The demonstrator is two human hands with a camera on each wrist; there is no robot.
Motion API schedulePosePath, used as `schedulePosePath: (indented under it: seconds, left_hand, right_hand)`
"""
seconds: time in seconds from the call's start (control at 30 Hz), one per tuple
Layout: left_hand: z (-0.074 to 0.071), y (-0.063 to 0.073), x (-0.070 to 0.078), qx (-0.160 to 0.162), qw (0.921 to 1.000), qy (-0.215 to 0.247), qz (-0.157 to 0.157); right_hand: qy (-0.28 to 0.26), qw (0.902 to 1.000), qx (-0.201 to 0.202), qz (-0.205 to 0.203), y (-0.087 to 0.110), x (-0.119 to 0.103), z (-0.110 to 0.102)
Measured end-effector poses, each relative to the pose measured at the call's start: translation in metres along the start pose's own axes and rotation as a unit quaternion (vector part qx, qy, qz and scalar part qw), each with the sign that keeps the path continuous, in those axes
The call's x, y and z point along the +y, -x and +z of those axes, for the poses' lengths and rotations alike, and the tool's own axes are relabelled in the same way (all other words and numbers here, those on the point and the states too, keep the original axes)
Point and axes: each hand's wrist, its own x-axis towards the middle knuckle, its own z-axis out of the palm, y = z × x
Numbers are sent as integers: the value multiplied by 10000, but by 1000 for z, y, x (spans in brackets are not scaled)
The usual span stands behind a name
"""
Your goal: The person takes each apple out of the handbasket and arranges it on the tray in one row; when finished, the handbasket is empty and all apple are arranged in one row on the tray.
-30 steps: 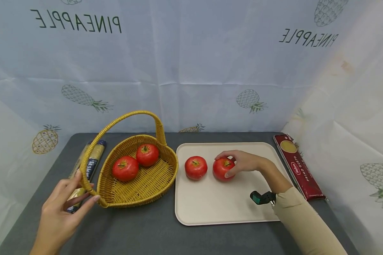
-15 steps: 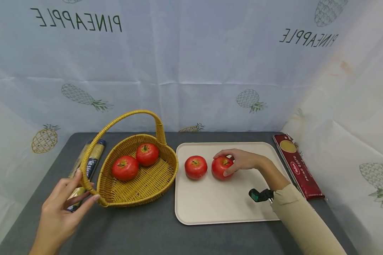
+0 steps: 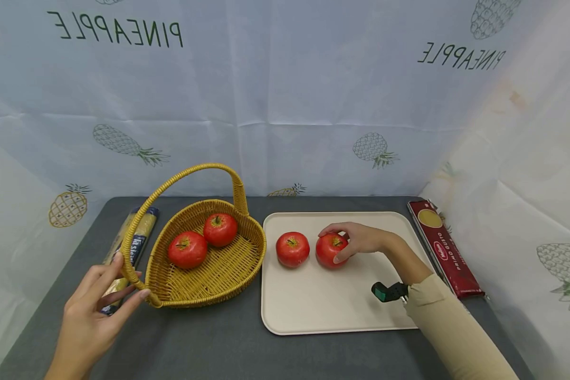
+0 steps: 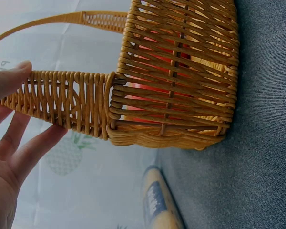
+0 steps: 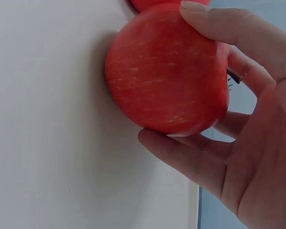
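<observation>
My left hand (image 3: 92, 314) pinches the lower left end of the handle (image 4: 62, 98) of a yellow wicker basket (image 3: 223, 290), thumb on one side and fingers on the other. Two red apples, one at the left (image 3: 187, 249) and one behind it (image 3: 220, 229), lie inside the basket. On the beige tray (image 3: 313, 311), my right hand (image 3: 363, 240) grips a red apple (image 5: 167, 71) between thumb and fingers, its stem toward the palm. Just left of that apple, another red apple (image 3: 292, 249) rests on the tray.
A pasta pack with a blue label (image 3: 135, 248) lies behind the basket handle at the left. At the tray's right side lies a dark red pasta pack (image 3: 444, 248). A pineapple-print cloth (image 3: 285, 95) hangs behind the grey table (image 3: 209, 343).
The right hand and its apple have shifted very slightly left on the tray since a second ago. The left hand keeps its hold on the basket handle.
</observation>
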Motion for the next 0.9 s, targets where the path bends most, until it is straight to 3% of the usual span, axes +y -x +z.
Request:
schedulePosePath:
  seconds: [0.3,0.6,0.9]
  left_hand:
    - [-1,0,0,-12,10000,15,81]
    - [0,-1,0,18,10000,-28,-2]
    - [0,-1,0,5,10000,-16,7]
  right_hand:
    - [-80,9998,-191,47,1,-4,-2]
    - [311,9989,-342,54,6,-17,-12]
    - [980,9951,-76,-147,18,-41,-24]
